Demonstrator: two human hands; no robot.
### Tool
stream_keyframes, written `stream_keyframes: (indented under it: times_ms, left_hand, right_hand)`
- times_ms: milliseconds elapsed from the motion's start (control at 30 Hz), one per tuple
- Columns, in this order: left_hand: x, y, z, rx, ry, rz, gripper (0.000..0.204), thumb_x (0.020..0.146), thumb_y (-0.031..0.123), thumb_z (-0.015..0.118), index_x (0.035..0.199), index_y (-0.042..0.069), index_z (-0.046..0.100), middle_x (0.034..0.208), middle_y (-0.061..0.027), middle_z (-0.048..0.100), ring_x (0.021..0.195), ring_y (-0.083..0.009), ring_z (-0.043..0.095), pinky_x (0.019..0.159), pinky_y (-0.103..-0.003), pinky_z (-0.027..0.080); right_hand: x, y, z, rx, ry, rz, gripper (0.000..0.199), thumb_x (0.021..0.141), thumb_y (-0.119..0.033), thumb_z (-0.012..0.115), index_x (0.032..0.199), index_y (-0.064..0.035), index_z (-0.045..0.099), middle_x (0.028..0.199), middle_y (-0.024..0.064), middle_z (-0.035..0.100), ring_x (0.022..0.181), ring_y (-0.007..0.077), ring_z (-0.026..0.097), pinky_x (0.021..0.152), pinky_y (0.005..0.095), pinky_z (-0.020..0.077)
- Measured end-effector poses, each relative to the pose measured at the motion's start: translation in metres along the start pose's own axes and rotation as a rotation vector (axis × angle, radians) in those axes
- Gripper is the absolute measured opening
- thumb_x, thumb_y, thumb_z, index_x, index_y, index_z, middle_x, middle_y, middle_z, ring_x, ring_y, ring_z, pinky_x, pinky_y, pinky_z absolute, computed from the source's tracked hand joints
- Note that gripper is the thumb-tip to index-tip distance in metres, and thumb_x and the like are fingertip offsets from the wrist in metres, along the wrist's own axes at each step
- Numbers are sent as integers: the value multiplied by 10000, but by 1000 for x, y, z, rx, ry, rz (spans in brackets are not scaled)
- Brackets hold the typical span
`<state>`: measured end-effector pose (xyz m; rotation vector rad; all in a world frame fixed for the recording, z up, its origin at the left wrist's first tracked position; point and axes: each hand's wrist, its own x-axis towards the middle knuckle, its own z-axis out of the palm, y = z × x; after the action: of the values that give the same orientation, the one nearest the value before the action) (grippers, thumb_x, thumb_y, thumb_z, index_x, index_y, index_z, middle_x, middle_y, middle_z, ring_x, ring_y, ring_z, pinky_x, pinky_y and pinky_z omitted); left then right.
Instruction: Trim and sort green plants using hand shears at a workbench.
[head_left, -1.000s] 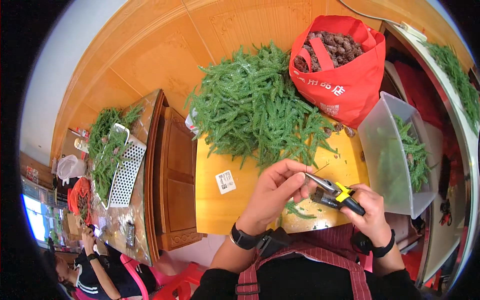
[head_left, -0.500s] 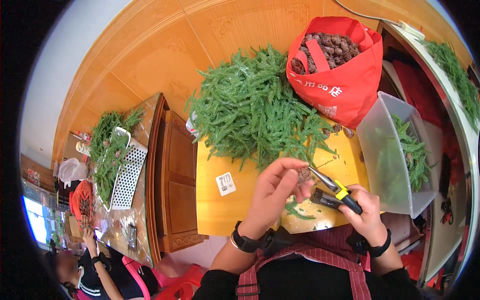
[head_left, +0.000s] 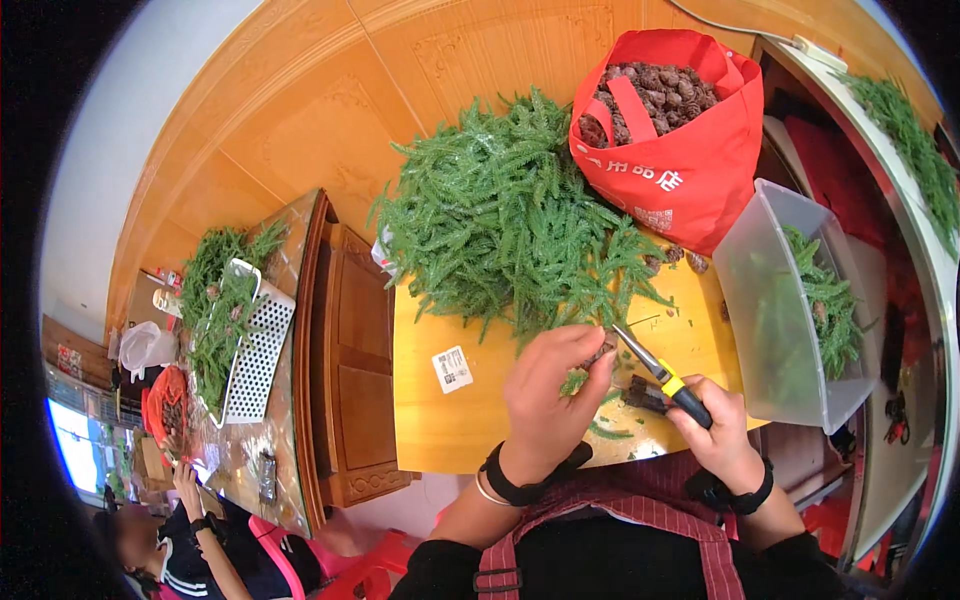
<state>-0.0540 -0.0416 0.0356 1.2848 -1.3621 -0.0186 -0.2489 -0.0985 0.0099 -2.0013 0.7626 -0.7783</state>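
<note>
My left hand (head_left: 550,390) is closed in a pinch around a small brown pine cone (head_left: 603,351), held over the near part of the yellow table (head_left: 440,425). A short green sprig (head_left: 573,381) shows beneath its fingers. In my right hand (head_left: 722,432) are long-nosed pliers (head_left: 660,375) with yellow and black handles. Their tip points up and left, close beside the pine cone; I cannot tell whether it grips anything. A dark bundle (head_left: 645,395) lies just under the pliers; whether my right hand also touches it cannot be made out.
A large heap of green artificial fir sprigs (head_left: 500,210) covers the table's back. Behind right stands a red bag (head_left: 690,185) of pine cones. A clear plastic bin (head_left: 775,330) holding sprigs is at right. Leftward, a co-worker (head_left: 195,540) sits at another table with a white perforated basket (head_left: 258,350).
My left hand has turned and its fingers have closed around the pine cone. The pliers have shifted slightly left, with their tip rising. My right hand has moved a little left and down.
</note>
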Motion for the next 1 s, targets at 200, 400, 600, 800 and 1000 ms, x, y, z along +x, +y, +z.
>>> stream_keyframes:
  times_ms: [200, 400, 600, 800, 1000]
  left_hand:
    - [-1, 1, 4, -346, 102, -301, 217, 746, -40, 640, 944, -2, 559, 898, -90, 586, 836, -144, 587, 677, -260, 495]
    - [-3, -6, -13, -585, 82, -630, 189, 831, -15, 523, 1009, 17, 468, 892, -82, 571, 764, -117, 567, 640, -228, 474]
    - [-8, -10, -19, -827, 10, -833, 173, 840, -1, 522, 977, 38, 424, 908, -79, 555, 719, -103, 543, 584, -210, 441]
    - [-11, -22, -25, -1011, 132, -930, 211, 871, 67, 505, 1066, 74, 426, 933, -84, 551, 681, -97, 519, 529, -191, 411]
    - [14, -37, -34, -1288, 310, -1015, 420, 909, 164, 470, 1294, 116, 308, 978, -90, 540, 627, -85, 455, 491, -171, 366]
  right_hand:
    - [5, -4, -3, 99, -114, 48, 155, 729, -146, 560, 741, -3, 500, 766, 97, 611, 762, 231, 554, 675, 324, 435]
    - [4, 14, -20, -7, -8, 26, 208, 729, -174, 605, 701, 0, 495, 729, 148, 554, 772, 311, 528, 737, 366, 415]
    - [4, 37, -20, -422, 1, 186, 218, 797, -186, 559, 786, 19, 487, 720, 199, 474, 723, 344, 470, 643, 408, 376]
    - [2, 55, -13, -595, -86, 92, 227, 777, -181, 597, 815, 22, 501, 791, 196, 523, 819, 373, 488, 738, 438, 394]
    - [5, 56, -18, -522, -102, 155, 148, 738, -95, 626, 779, 9, 529, 824, 170, 556, 850, 356, 505, 754, 413, 410]
